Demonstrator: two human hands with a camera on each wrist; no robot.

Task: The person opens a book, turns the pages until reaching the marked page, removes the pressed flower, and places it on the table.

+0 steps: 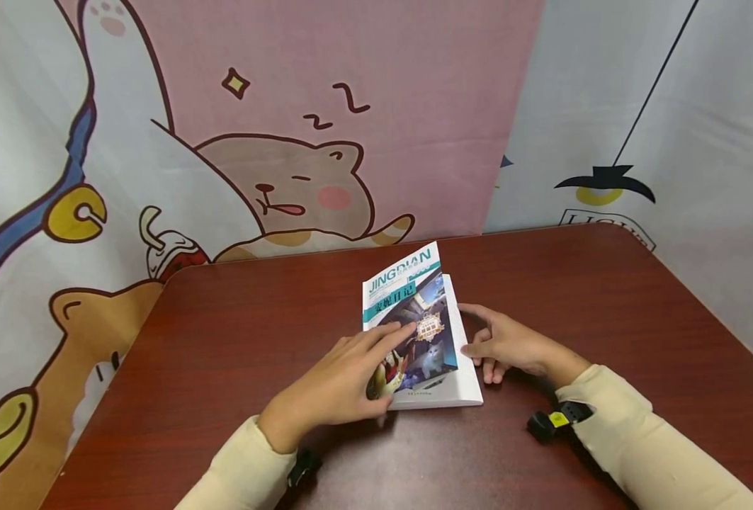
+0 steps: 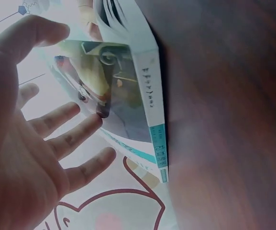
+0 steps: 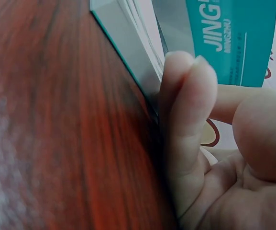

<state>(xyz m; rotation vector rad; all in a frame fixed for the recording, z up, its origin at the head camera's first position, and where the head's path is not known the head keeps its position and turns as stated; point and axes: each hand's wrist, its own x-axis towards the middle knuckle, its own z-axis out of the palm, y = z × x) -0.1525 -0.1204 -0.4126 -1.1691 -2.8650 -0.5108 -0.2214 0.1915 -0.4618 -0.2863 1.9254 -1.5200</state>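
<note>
Left hand (image 1: 344, 382) flat, fingers spread on book (image 1: 423, 340) cover; right hand (image 1: 510, 347) seemingly lifting cover edge; table (image 1: 606, 297).

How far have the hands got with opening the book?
Just started. The book lies on the table with its cover lifted a little at the page edge. The left hand rests flat on the cover; the right hand's fingertips touch the page edge. No inside page shows yet.

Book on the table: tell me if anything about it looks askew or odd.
The book lies at a slant to the table edge, and its front cover is lifted off the pages along the right side, by the right hand. The left hand rests flat on the cover. No damage shows.
</note>
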